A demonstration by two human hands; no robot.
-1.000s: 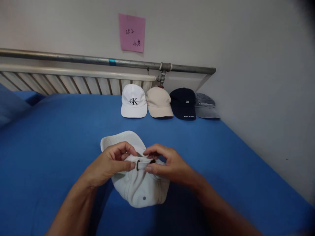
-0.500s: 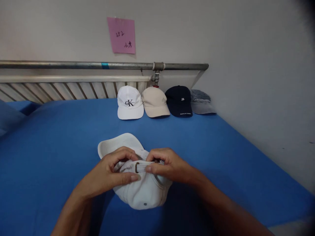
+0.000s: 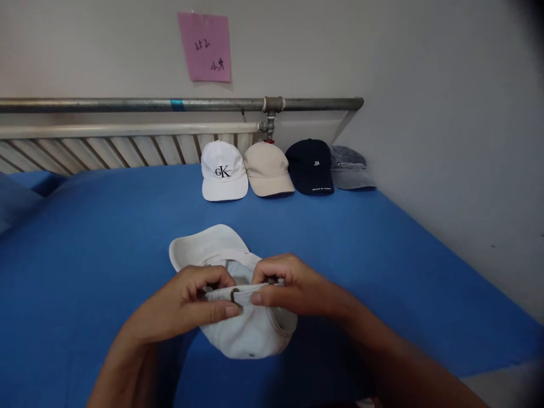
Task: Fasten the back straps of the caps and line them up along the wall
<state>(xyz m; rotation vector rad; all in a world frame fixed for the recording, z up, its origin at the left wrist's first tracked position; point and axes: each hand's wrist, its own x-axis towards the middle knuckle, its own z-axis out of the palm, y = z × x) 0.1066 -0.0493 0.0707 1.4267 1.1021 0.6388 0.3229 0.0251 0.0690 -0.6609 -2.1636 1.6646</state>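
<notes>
A pale, off-white baseball cap [image 3: 250,337] lies upside down in front of me, its brim pointing away to the upper left and its inside partly showing. My left hand [image 3: 191,303] pinches the cap's back edge beside a small brown metal buckle [image 3: 234,294], thumb outside and fingers inside. My right hand [image 3: 291,286] grips the back strap just right of the buckle, between thumb and curled fingers. The right fingertips are hidden behind the strap.
A blue-covered bed [image 3: 106,238] spreads beneath. Along its far side stand a white cap [image 3: 224,184], a beige cap [image 3: 270,178], a navy cap [image 3: 309,170] and a grey cap [image 3: 352,173]. Behind them are a radiator [image 3: 140,148] and a metal pipe [image 3: 221,105].
The cap's back edge has tipped toward me, so more of its inside shows and the strap looks narrower. Both hands keep their grip. The view has shifted slightly downward.
</notes>
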